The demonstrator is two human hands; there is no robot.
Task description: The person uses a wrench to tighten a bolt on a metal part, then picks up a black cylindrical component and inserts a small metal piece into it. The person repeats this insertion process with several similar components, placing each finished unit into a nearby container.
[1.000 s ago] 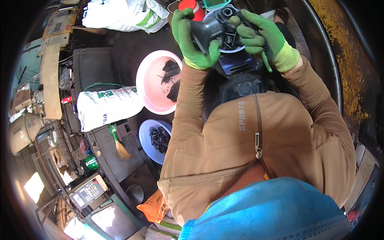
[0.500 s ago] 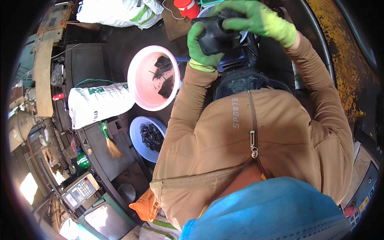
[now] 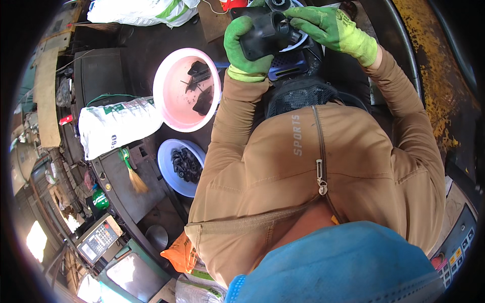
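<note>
A black molded plastic part (image 3: 263,36) with a round tubular opening is held up at the top of the view. My left hand (image 3: 239,50), in a green glove, wraps round its left edge, thumb up and fingers beneath. From the right, my right hand (image 3: 328,31), gloved alike, has its fingers together against the part beside the opening. Whether a small piece is pinched there too is hidden. Behind the part, a second black round piece (image 3: 279,4) shows above the white-blue rim of a container.
On the left stand a pink basin (image 3: 160,91) with black pieces and a blue basin (image 3: 164,166) with several small black parts. A white sack (image 3: 121,129), a small hand broom (image 3: 135,179) and a control panel (image 3: 100,240) lie farther left. A worn yellow surface (image 3: 429,60) runs along the right.
My right hand has come down from over the top of the black plastic part to its right side. The part now shows its round opening. The whole view has shifted slightly.
</note>
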